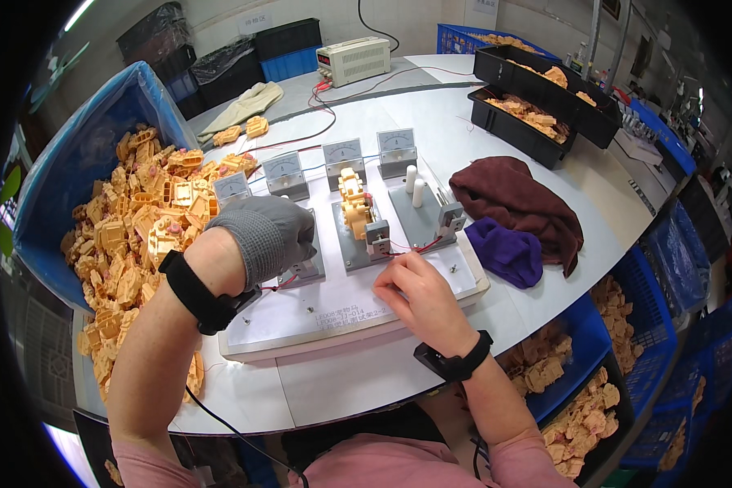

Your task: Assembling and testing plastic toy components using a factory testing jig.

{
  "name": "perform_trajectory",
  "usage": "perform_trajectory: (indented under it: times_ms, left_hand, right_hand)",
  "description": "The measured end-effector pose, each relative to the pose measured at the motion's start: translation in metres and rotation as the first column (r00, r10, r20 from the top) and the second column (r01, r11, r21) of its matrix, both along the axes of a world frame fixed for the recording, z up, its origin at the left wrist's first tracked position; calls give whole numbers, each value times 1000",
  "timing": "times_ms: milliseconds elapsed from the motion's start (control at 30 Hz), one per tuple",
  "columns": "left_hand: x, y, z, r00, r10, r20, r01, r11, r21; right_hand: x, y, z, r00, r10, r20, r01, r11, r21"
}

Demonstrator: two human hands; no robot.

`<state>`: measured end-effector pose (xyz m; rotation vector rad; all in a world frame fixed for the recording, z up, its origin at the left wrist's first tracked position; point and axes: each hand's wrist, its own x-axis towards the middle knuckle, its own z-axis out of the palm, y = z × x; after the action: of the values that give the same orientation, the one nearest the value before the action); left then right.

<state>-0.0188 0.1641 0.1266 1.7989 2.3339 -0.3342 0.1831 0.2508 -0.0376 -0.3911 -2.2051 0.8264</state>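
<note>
A white test fixture with grey plates and a row of analog meters lies in front of me. My left hand, in a grey knit glove, is closed over the fixture's left plate; whatever its fingers hold is hidden. On the middle plate stands a yellow-orange plastic part, behind a small grey block with red wires. My bare right hand has its fingers curled together just below that block, near the wires. Anything between those fingertips is too small to make out. Two white posts rise from the right plate.
A blue-lined bin heaped with yellow-orange parts stands left. Brown cloth and purple cloth lie right of the fixture. Behind are a power supply, a work glove and black trays. Blue crates sit lower right.
</note>
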Motion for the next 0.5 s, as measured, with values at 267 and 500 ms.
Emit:
perform_trajectory:
  times_ms: [267, 500]
  left_hand:
    - [-1, -2, -1, 1000, -10, -10, 10, 1000, 16]
    - [-1, 0, -1, 1000, -9, -9, 9, 1000, 5]
  right_hand:
    - [2, 0, 2, 999, 30, -11, -30, 1000, -1]
    - [2, -1, 0, 1000, 25, -15, -25, 1000, -2]
